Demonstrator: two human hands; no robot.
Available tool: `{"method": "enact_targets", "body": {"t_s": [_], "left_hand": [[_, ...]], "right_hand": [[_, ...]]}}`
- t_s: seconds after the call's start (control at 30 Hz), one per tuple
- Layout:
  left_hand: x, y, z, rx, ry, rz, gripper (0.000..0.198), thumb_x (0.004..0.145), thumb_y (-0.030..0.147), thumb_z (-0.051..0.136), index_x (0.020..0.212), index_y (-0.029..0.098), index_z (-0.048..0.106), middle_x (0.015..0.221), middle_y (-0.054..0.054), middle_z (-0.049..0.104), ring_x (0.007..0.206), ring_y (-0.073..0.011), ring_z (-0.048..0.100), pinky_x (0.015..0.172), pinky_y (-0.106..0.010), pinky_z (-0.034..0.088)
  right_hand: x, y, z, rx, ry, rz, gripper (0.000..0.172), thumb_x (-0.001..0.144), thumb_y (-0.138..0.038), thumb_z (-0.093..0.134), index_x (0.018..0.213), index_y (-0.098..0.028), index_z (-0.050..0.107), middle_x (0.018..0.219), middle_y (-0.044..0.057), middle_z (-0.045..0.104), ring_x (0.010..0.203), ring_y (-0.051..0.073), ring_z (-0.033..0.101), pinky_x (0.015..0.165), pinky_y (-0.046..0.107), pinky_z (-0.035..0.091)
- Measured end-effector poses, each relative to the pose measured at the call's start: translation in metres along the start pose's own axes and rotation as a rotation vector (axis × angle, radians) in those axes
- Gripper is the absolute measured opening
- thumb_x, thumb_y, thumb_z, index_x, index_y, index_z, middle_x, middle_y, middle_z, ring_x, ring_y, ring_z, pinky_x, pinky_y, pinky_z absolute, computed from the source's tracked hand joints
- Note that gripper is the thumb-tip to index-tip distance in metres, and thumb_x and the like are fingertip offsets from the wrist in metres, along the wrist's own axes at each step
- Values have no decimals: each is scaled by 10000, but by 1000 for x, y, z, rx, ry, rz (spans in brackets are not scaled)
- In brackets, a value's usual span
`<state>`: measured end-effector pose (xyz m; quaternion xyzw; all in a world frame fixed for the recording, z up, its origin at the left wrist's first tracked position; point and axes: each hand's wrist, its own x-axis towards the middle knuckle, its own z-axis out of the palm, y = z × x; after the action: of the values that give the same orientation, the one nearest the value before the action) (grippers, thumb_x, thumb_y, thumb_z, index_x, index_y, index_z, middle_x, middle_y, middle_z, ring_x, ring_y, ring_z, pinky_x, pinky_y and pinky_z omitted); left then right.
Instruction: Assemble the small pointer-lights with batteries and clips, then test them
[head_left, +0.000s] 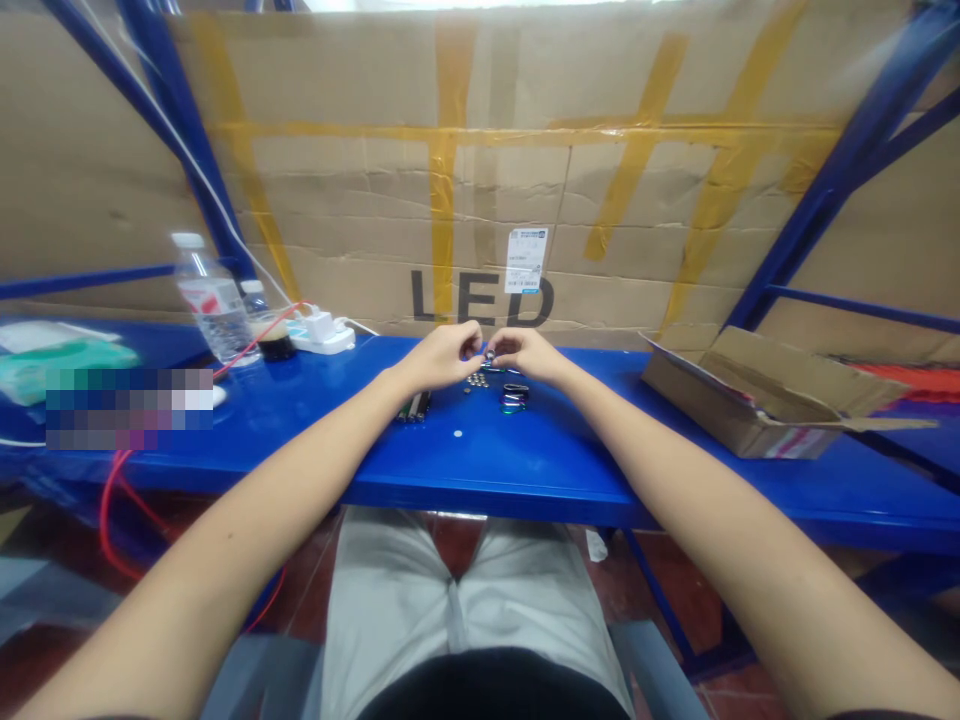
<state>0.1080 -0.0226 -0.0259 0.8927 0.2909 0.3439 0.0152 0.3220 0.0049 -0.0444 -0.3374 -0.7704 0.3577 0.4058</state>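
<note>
My left hand (444, 356) and my right hand (531, 357) meet over the far part of the blue table, fingertips close together. Both are closed in a pinch. A small dark, shiny piece (490, 355) shows at the right fingertips; its kind is too small to make out, and the left fingertips are partly hidden. Just below the hands lie several small metallic round pieces (477, 381). A short stack of coloured loops that look like carabiners (514, 398) lies near my right hand. Dark rod-like pieces (415, 406) are beside my left wrist.
An open cardboard box (780, 436) stands on the right of the blue table (480, 470). At left are a water bottle (214, 310), a small bottle with dark liquid (274, 345), a white power strip (326, 336) and a red cable (112, 510). Large cardboard (360, 220) stands behind.
</note>
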Motion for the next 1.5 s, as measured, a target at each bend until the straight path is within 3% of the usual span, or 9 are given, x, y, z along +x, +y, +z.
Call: {"method": "enact_targets", "body": {"t_s": [0.23, 0.33, 0.47, 0.73, 0.83, 0.97, 1.07, 1.37, 1.5], "left_hand": [[-3, -2, -17, 77, -468, -158, 170, 761, 334, 668, 846, 197, 723, 817, -39, 716, 685, -157, 612, 603, -265, 416], [-3, 1, -13, 127, -514, -176, 194, 757, 378, 687, 824, 205, 745, 829, -50, 739, 707, -174, 631, 609, -269, 419], [-2, 3, -8, 173, -527, -150, 124, 756, 271, 655, 812, 212, 748, 825, -39, 744, 715, -170, 636, 630, -266, 418], [-2, 2, -6, 23, -534, -181, 110, 704, 164, 644, 750, 194, 739, 786, -12, 746, 696, -150, 648, 636, -246, 446], [-1, 3, -8, -10, -447, -173, 106, 712, 156, 646, 759, 182, 737, 759, -13, 731, 673, -141, 631, 621, -247, 443], [2, 2, -11, -65, -110, -64, 110, 780, 178, 641, 828, 170, 740, 803, -28, 723, 733, -137, 627, 692, -259, 462], [4, 1, -8, -85, 34, 13, 100, 818, 202, 648, 827, 167, 742, 819, -41, 710, 767, -141, 625, 731, -273, 475], [6, -2, -1, -82, 74, 108, 99, 843, 200, 660, 842, 187, 758, 871, -49, 690, 830, -151, 635, 807, -301, 493], [5, 0, -3, -107, 93, 55, 107, 827, 178, 658, 873, 187, 755, 873, -45, 681, 815, -147, 624, 776, -292, 498]], "right_hand": [[0, 0, -1, -46, 12, -2, 187, 613, -108, 715, 786, -163, 670, 823, 28, 710, 808, 173, 646, 816, 349, 521], [-1, 0, -1, -64, -2, -10, 180, 621, -115, 724, 786, -168, 674, 833, 31, 721, 824, 179, 656, 826, 355, 530], [-1, 1, -1, -71, -13, -20, 177, 626, -128, 738, 788, -166, 677, 842, 38, 726, 833, 184, 666, 841, 361, 530], [-1, 1, -1, -71, -20, -11, 180, 622, -132, 739, 788, -169, 679, 835, 34, 731, 821, 184, 669, 829, 358, 540], [-1, 2, -1, -66, -18, -1, 188, 617, -138, 741, 792, -167, 679, 810, 27, 722, 801, 179, 662, 818, 354, 535], [-1, 1, 0, -61, -11, 22, 187, 602, -153, 749, 770, -170, 670, 775, 9, 701, 786, 174, 646, 812, 348, 521], [-1, 0, 1, -48, -15, 28, 195, 592, -170, 755, 767, -176, 669, 768, -3, 695, 784, 174, 639, 818, 351, 516], [-3, -5, 5, 26, -29, 38, 216, 596, -190, 777, 789, -177, 682, 774, 1, 709, 801, 180, 650, 833, 359, 517], [-4, -7, 6, 68, -17, 47, 218, 608, -179, 778, 805, -170, 682, 798, 16, 728, 813, 181, 662, 847, 366, 521]]}}
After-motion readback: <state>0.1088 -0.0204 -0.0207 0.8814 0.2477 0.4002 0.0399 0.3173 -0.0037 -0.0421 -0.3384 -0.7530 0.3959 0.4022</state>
